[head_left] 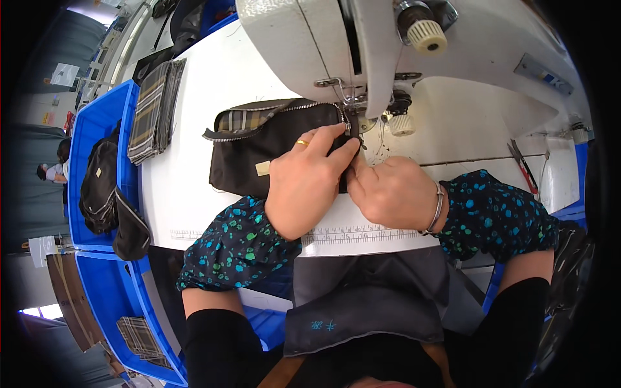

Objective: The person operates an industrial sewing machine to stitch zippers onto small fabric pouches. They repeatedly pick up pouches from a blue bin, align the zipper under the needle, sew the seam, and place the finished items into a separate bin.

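Note:
A black fabric pouch [242,161] with a metal zipper [284,105] lies flat under the sewing machine [304,48]. Its zipper is partly undone, and plaid lining [246,121] shows through the gap. A small cream label [262,168] sits on its front. My left hand [307,174] rests over the pouch, its fingers closed on the fabric by the zipper end close to the presser foot [352,100]. Just right of it, my right hand [391,191] pinches the pouch's right edge; its fingertips are partly hidden.
Red-handled scissors [527,171] lie right of the machine. Along the table's front edge runs a ruler strip [336,234]. Stacked plaid fabric pieces [155,113] lie at the left edge, beside a blue bin [81,155] holding black pouches [107,184]. A lower blue bin [97,284] contains plaid pieces.

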### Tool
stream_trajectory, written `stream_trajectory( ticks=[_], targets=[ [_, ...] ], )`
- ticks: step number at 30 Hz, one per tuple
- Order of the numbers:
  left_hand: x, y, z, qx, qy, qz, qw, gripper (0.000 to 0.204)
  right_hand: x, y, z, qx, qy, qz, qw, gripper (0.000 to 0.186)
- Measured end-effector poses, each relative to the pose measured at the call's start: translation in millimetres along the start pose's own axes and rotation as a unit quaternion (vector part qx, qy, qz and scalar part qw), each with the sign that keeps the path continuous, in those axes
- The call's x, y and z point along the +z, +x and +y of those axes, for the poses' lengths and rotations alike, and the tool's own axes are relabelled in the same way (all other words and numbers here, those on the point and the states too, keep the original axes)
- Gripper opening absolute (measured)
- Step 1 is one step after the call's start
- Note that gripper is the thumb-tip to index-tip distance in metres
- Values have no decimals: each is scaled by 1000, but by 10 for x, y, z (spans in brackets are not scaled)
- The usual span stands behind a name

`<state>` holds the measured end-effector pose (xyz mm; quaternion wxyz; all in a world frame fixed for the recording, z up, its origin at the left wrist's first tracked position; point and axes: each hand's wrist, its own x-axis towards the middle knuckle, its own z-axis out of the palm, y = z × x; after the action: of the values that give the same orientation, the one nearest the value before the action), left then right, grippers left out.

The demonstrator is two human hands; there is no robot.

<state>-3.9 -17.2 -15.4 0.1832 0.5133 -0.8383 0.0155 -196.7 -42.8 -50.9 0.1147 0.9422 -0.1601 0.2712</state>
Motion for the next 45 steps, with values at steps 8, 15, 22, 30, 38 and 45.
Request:
stream_trajectory(
  ticks=[8,15,22,30,38,45],
  targets=[
    [63,100,-30,-21,16,18,999,42,28,33,111,17,-23,-7,1000,14],
    [123,108,-80,26,38,38,998,36,0,52,142,25,-8,-18,999,16],
    [153,142,-85,63,88,66,992,25,-14,54,146,24,-1,-22,999,15],
    [149,136,-83,46,45,43,997,36,-16,54,143,28,3,-31,999,14],
    [224,172,-120,66,66,67,993,24,-2,58,186,27,-26,-35,999,18],
    [60,123,-39,22,82,-6,996,39,-21,87,209,41,-21,-42,998,23]
  ],
)
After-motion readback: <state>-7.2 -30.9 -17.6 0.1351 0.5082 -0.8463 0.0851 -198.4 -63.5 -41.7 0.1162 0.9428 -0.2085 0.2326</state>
